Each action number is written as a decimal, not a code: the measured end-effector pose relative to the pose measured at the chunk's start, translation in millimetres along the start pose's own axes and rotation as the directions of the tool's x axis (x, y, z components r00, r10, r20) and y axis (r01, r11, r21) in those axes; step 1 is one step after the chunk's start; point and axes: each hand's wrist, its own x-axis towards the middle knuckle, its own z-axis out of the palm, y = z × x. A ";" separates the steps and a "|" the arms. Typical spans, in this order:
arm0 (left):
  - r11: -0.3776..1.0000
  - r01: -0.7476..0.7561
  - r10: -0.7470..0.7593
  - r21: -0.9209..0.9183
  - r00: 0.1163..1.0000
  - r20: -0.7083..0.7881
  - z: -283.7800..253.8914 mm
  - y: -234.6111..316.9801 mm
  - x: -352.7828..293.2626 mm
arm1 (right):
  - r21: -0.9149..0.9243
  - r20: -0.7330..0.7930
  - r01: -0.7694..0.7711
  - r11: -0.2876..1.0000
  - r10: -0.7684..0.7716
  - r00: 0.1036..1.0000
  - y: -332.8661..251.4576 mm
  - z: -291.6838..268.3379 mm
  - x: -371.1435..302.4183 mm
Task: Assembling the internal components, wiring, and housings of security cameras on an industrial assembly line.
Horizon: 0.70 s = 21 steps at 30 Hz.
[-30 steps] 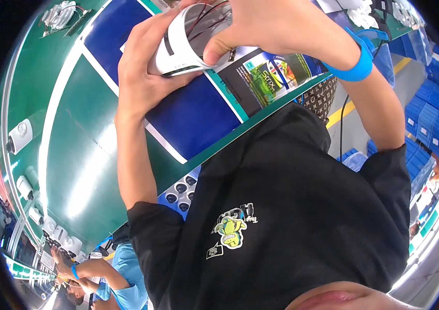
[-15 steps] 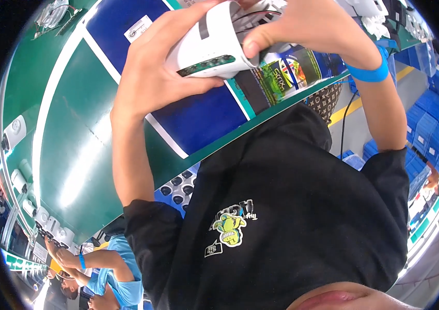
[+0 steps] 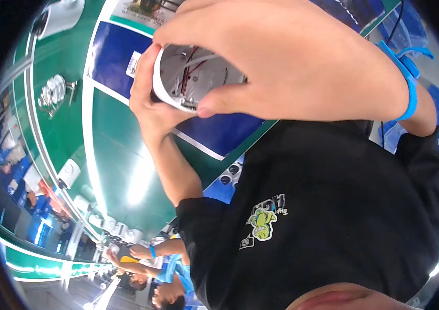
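Grasping white housing point(image 3: 208, 82) with left hand point(image 3: 150, 106) around outer wall and right hand point(image 3: 271, 67) across rim. Held above blue sheet point(image 3: 227, 133) on green desk point(image 3: 116, 124), open end toward camera. Showing wires point(image 3: 187, 72) inside. Wearing blue strap point(image 3: 408, 85) on right wrist.

I can see a plain black T-shirt point(image 3: 343, 196) with short sleeves point(image 3: 201, 219), a funny green cartoon point(image 3: 262, 226) with a little talk bubble point(image 3: 246, 242) on its front, and a bright blue band point(image 3: 412, 95) with a loose end point(image 3: 420, 52) around the right wrist.
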 end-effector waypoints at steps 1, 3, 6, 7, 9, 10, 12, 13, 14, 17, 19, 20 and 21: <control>0.999 -0.009 0.009 -0.032 1.000 -0.011 2.9 -4.5 -1.3 | 0.001 -0.030 -0.021 1.000 0.021 0.999 -0.3 0.8 -4.7; 0.987 -0.145 0.145 0.072 0.989 0.005 3.8 -7.2 2.5 | 0.018 -0.090 -0.042 0.999 0.044 0.995 7.3 3.7 -4.7; 0.994 -0.075 0.072 -0.085 0.997 -0.038 16.8 -14.6 3.3 | 0.034 -0.146 -0.060 0.998 0.065 0.987 6.9 5.1 3.2; 0.988 -0.123 0.118 -0.098 0.992 -0.053 21.9 -13.1 6.4 | 0.037 -0.155 -0.065 0.997 0.070 0.985 8.5 2.0 -3.9; 0.968 -0.218 0.208 -0.128 0.974 -0.090 28.6 -12.6 12.9 | 0.041 -0.166 -0.076 0.996 0.082 0.983 17.3 -0.4 -9.1; 0.970 -0.213 0.203 -0.121 0.975 -0.090 28.5 -11.3 13.8 | 0.047 -0.166 -0.074 0.996 0.080 0.983 18.7 -4.5 -11.2; 0.966 -0.255 0.251 -0.035 0.963 -0.096 26.7 -9.7 15.9 | 0.059 -0.161 -0.068 0.996 0.077 0.984 18.2 -6.0 -13.0; 0.944 -0.287 0.281 0.165 0.958 0.055 19.4 -9.0 20.6 | 0.064 -0.158 -0.070 0.995 0.080 0.984 24.0 -7.5 -14.7; 0.945 -0.280 0.275 0.167 0.960 0.055 21.8 -9.9 23.2 | 0.068 -0.154 -0.072 0.995 0.082 0.985 27.5 -5.3 -12.5; 0.936 -0.353 0.353 -0.018 0.936 0.015 33.5 -14.5 32.3 | 0.070 -0.148 -0.086 0.994 0.096 0.984 30.6 -8.8 -17.6; 0.933 -0.357 0.358 0.045 0.934 0.004 29.8 -14.1 30.7 | 0.085 -0.138 -0.072 0.994 0.084 0.987 52.6 -22.2 -62.1; 0.934 -0.356 0.356 0.039 0.935 0.007 32.7 -15.8 33.7 | 0.083 -0.138 -0.080 0.993 0.091 0.986 56.2 -21.7 -58.4; 0.927 -0.372 0.372 0.040 0.928 0.015 35.4 -17.8 36.9 | 0.081 -0.138 -0.087 0.993 0.098 0.986 55.5 -22.2 -55.2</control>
